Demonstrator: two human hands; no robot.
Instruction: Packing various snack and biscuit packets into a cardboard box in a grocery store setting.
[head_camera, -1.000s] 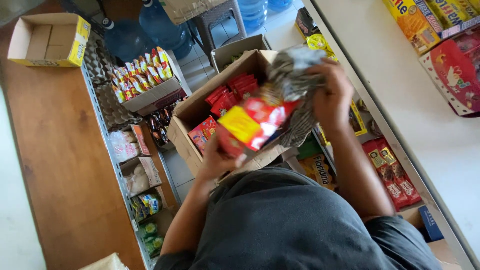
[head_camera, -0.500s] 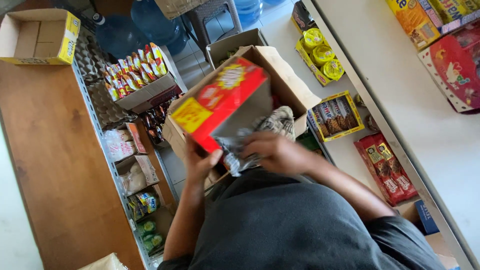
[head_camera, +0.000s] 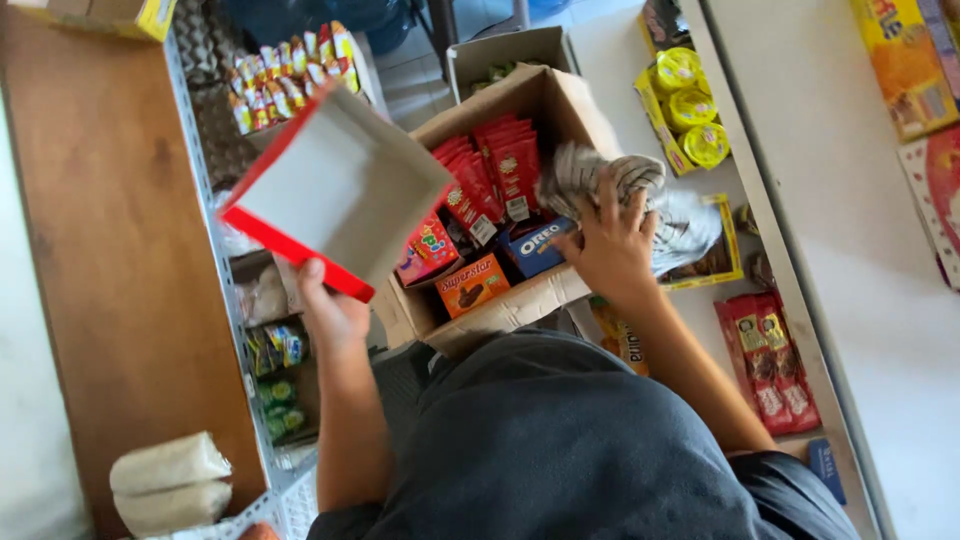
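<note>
My left hand (head_camera: 333, 312) grips the near edge of an open red carton (head_camera: 335, 190), its pale empty inside turned up toward me, held left of a brown cardboard box (head_camera: 560, 105). My right hand (head_camera: 612, 245) is closed on a crumpled clear plastic wrapper with dark stripes (head_camera: 640, 195) over the right rim of that box. Inside the box lie red snack packets (head_camera: 500, 165), a blue biscuit pack (head_camera: 538, 245) and an orange pack (head_camera: 472, 285).
A wire shelf (head_camera: 225, 250) with snack packs runs along a brown wooden counter (head_camera: 110, 250) on the left. Yellow tubs (head_camera: 690, 110) and red sachets (head_camera: 768, 365) lie on the floor to the right, by a white ledge (head_camera: 850, 250). White sacks (head_camera: 165, 480) sit bottom left.
The red carton was turned over and swung left, so its empty inside now faces up. My right hand moved from under it to the box's right rim with the crumpled wrapper.
</note>
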